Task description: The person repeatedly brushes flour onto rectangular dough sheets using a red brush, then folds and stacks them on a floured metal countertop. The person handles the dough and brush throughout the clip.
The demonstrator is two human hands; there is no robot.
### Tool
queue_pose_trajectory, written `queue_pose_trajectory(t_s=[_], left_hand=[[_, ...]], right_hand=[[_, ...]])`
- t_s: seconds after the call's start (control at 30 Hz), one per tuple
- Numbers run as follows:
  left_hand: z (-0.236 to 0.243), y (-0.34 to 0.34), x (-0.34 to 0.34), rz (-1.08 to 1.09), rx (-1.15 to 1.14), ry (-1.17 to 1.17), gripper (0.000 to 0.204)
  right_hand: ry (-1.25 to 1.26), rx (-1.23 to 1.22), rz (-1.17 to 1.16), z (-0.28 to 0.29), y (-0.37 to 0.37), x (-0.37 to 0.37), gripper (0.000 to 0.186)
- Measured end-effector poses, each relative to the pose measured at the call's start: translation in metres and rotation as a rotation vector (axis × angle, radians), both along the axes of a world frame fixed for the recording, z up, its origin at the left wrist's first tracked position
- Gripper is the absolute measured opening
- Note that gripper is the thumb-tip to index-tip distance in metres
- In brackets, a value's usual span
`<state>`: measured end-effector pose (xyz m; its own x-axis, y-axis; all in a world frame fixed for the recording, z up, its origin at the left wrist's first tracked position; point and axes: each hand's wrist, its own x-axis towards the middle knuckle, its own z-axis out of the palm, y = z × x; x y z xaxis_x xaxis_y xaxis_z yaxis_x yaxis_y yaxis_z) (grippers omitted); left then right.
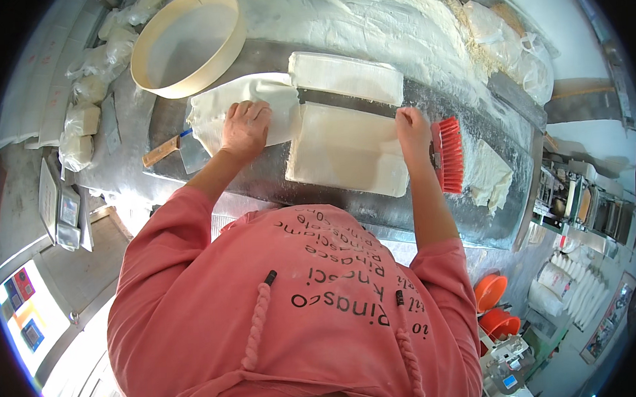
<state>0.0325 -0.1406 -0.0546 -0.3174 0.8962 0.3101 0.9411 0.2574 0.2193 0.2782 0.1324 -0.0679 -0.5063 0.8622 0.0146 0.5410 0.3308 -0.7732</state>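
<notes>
My left hand (245, 131) lies on a pale, floppy dough sheet (208, 114), its fingers bent and slightly apart. My right hand (413, 130) has closed fingers at the upper right corner of a rectangular block of cut dough sheets (341, 158); what they grip, if anything, is hidden. A second, narrower block (344, 77) lies just above it. A wooden-handled metal scraper (161, 152) is partly under the left sheet. Right of my right hand are a red-bristled brush (449, 157) and a loose dough piece (487, 177).
A round sieve (217, 71) sits at upper left of the metal worktop (253, 187), with plastic bags (74, 149) along the left. Spread flour (381, 15) and more bags (536, 68) are at the back. Machinery (581, 208) and orange containers (491, 290) are at the right.
</notes>
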Motion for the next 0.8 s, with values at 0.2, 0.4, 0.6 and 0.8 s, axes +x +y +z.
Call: queue_pose_trajectory(t_s=[0.2, 0.4, 0.6, 0.8], left_hand=[[0.005, 0.015, -0.003, 0.041, 0.086, -0.115, 0.019], [0.001, 0.002, -0.016, -0.026, -0.032, -0.090, 0.021], [-0.002, -0.006, -0.032, 0.057, 0.055, -0.137, 0.017], [-0.012, 0.070, -0.018, 0.368, 0.132, -0.461, 0.016]], right_hand=[[-0.318, 0.063, -0.078, -0.003, 0.048, -0.038, 0.028], [-0.361, -0.105, -0.038, -0.018, 0.071, -0.038, 0.029], [-0.281, -0.073, -0.059, -0.013, 0.062, -0.043, 0.026], [-0.359, 0.021, 0.070, 0.005, 0.056, -0.048, 0.021]])
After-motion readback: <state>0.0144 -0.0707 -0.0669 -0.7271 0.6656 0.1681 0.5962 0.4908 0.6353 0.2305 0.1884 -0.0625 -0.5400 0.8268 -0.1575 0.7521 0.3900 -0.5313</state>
